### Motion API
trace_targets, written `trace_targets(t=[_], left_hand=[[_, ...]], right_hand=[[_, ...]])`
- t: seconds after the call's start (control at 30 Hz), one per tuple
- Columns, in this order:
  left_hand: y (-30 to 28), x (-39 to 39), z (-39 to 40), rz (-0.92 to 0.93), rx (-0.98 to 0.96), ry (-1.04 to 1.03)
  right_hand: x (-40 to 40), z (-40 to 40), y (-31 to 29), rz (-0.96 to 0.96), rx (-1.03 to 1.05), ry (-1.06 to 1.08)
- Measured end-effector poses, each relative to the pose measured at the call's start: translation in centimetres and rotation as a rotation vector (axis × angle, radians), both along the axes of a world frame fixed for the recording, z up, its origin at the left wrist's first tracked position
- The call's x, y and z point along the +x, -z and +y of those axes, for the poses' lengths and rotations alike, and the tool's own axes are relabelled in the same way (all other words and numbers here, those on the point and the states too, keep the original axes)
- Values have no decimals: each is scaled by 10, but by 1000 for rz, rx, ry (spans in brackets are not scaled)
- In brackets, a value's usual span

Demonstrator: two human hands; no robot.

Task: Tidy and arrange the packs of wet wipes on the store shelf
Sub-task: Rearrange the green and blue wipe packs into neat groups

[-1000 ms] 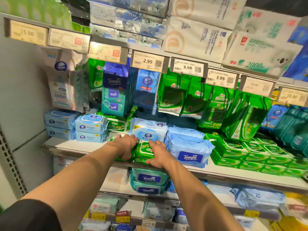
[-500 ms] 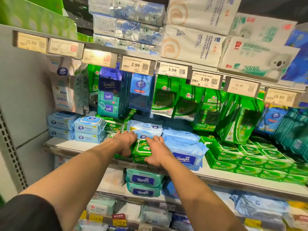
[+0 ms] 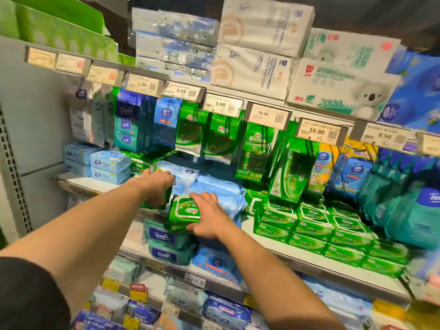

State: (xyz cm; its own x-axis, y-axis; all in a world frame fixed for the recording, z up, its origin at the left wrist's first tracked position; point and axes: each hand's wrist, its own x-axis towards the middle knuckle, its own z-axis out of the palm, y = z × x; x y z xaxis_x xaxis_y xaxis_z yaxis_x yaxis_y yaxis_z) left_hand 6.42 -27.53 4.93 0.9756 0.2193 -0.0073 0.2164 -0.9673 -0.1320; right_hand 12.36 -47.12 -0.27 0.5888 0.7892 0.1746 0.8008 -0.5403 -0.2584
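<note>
Your right hand (image 3: 209, 217) grips the green pack (image 3: 184, 210) at the shelf (image 3: 273, 246) front edge, thumb under, fingers curled over its top; keep it level and square it to the edge. Your left hand (image 3: 156, 186) is clamped on the green stack (image 3: 152, 206) beside it, so hold that steady. Then seat the pack flush, clear of the blue packs (image 3: 221, 196) behind.

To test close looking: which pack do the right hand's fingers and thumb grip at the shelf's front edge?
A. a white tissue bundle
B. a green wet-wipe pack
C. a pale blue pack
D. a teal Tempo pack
B: the right hand grips the green wet-wipe pack, fingers on top, thumb beneath.
</note>
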Motion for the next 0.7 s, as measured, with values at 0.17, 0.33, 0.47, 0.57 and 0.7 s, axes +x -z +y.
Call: trace_targets(t=[0.17, 0.33, 0.47, 0.57, 0.7], left_hand=[[-10, 7, -60, -5, 24, 79], [-9, 24, -99, 43, 37, 161], [-9, 37, -113, 30, 49, 199], [-12, 41, -127, 13, 76, 243], [-12, 49, -141, 1, 106, 300]], right_hand=[[7, -58, 4, 16, 31, 104], [15, -114, 13, 57, 8, 271], [21, -145, 17, 103, -22, 392], [21, -156, 20, 112, -16, 447], [20, -159, 24, 110, -6, 524]])
